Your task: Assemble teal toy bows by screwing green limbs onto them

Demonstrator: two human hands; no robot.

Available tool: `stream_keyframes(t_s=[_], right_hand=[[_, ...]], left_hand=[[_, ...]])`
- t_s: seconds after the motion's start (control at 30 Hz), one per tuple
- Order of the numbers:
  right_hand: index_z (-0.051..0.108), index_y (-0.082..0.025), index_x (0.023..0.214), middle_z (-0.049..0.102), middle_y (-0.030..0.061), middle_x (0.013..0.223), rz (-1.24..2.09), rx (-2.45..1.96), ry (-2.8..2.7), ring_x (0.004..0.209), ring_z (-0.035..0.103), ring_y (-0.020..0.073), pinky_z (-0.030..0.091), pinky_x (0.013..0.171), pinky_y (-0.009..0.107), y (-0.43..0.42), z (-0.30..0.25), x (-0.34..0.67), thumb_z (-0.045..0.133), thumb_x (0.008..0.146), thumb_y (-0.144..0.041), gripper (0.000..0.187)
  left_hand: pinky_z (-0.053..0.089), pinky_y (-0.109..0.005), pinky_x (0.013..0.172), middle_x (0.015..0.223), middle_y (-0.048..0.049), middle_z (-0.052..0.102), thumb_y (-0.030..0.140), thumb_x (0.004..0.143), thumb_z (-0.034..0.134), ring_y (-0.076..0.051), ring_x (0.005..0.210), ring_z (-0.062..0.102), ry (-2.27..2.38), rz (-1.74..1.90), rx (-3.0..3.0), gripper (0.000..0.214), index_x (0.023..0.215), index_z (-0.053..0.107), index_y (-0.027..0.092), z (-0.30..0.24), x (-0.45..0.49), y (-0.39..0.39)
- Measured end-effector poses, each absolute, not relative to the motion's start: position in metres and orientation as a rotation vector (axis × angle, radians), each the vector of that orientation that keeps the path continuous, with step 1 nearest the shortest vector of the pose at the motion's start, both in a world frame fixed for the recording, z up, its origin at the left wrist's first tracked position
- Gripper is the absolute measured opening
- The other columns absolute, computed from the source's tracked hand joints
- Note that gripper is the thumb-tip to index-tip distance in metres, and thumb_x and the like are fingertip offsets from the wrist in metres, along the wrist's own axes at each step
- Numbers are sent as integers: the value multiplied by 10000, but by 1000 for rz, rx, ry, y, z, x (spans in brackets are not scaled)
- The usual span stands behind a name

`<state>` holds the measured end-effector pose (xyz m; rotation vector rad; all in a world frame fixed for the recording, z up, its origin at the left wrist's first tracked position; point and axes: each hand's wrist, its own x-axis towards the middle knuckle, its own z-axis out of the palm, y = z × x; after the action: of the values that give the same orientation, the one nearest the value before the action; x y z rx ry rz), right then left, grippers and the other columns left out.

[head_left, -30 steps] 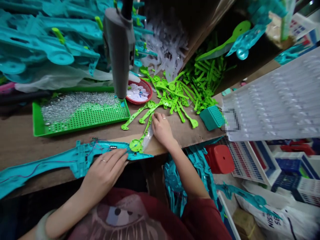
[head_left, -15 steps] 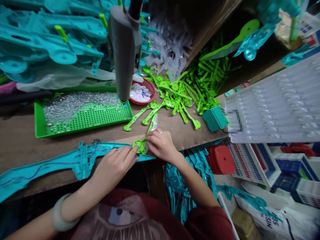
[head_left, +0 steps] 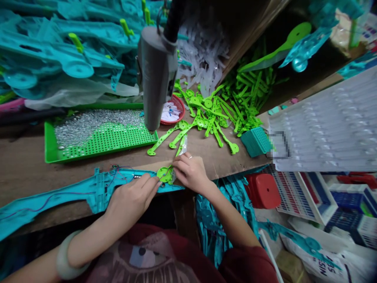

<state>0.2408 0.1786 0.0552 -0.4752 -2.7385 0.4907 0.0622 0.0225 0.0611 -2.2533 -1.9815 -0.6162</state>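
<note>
A long teal plastic shell [head_left: 73,192] with thin red and blue wires lies along the near edge of the wooden bench [head_left: 23,173]. My left hand [head_left: 132,198] rests on its right end, fingers bent, fingertips touching a green plastic arm piece [head_left: 165,174] with a round disc end. My right hand [head_left: 190,171] is curled around the same green piece and a clear plastic strip [head_left: 183,147] beside it, pressing them onto the shell.
A grey hanging power tool [head_left: 156,74] dangles over the bench. Behind it sit a green tray of small metal screws [head_left: 97,133], a red basket [head_left: 173,110], a pile of green arm pieces [head_left: 224,106], and a small teal box [head_left: 255,141]. Stacked teal shells [head_left: 64,59] fill the back left.
My right hand has come back from the green pile to the disc end on the teal shell. My left hand slid right to meet it. The view shifted slightly.
</note>
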Motion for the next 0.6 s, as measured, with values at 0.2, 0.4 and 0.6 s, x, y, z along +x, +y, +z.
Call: stream_keyframes(t_s=[0.2, 0.4, 0.6], right_hand=[[642, -188, 995, 646, 112, 1052, 528, -434, -2804, 970, 506, 237, 498, 845, 384, 178, 57, 245, 486, 976, -155, 160], [645, -162, 1024, 612, 129, 1072, 580, -462, -2812, 983, 495, 246, 499, 851, 403, 175, 61, 247, 496, 943, -141, 171], [667, -175, 1023, 594, 123, 1092, 612, -475, -2929, 1011, 478, 254, 495, 856, 407, 177, 69, 245, 509, 936, -137, 184]], left_hand=[[317, -307, 524, 671, 11, 612, 187, 1010, 501, -156, 558, 601, -1905, -561, -2231, 252, 810, 654, 202, 55, 66, 21], [313, -310, 527, 649, 15, 569, 186, 998, 511, -160, 551, 579, -1932, -566, -2234, 271, 748, 612, 213, 52, 67, 23], [335, -312, 539, 683, 14, 596, 227, 1001, 532, -163, 564, 593, -1944, -589, -2229, 225, 799, 631, 209, 53, 67, 24]])
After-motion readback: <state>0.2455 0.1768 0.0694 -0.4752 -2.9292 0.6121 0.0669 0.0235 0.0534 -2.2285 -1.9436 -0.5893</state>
